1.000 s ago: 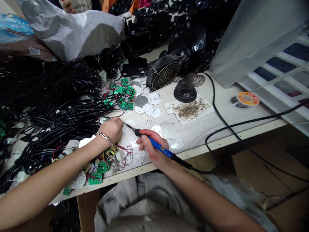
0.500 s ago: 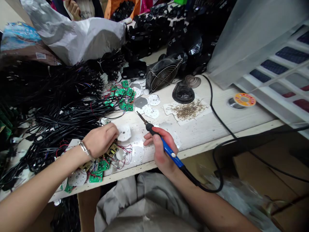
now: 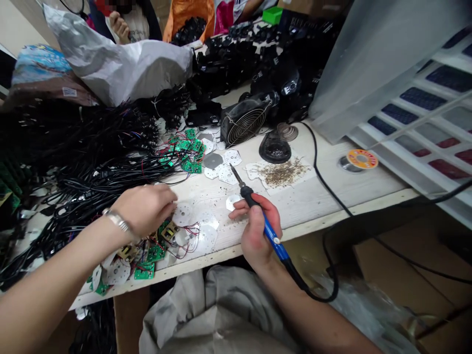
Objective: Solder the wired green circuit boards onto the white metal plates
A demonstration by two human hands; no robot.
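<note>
My right hand (image 3: 260, 228) grips a soldering iron (image 3: 271, 230) by its blue handle, the tip pointing up and away above the bench. A small white disc (image 3: 232, 202) is beside its fingertips; I cannot tell whether they touch it. My left hand (image 3: 149, 206), slightly blurred, hovers at the edge of the black cables with fingers curled inward; anything inside them is hidden. Just right of it is a white perforated disc (image 3: 182, 213). Below lie green circuit boards (image 3: 155, 252) with thin red wires, and another white disc (image 3: 117, 272).
Black cables (image 3: 110, 172) heap at left. Behind are more green boards (image 3: 191, 147), white hexagonal plates (image 3: 226, 173), a fan (image 3: 245, 123) and an iron stand (image 3: 275, 147). A solder spool (image 3: 358, 161) sits at right. The iron's cord (image 3: 315, 157) crosses the bench edge. Another person's hand (image 3: 120, 27) shows beyond.
My left hand has drawn left, away from the white disc that was at its fingertips. My right hand and the soldering iron have shifted slightly right. The camera view has tilted a little.
</note>
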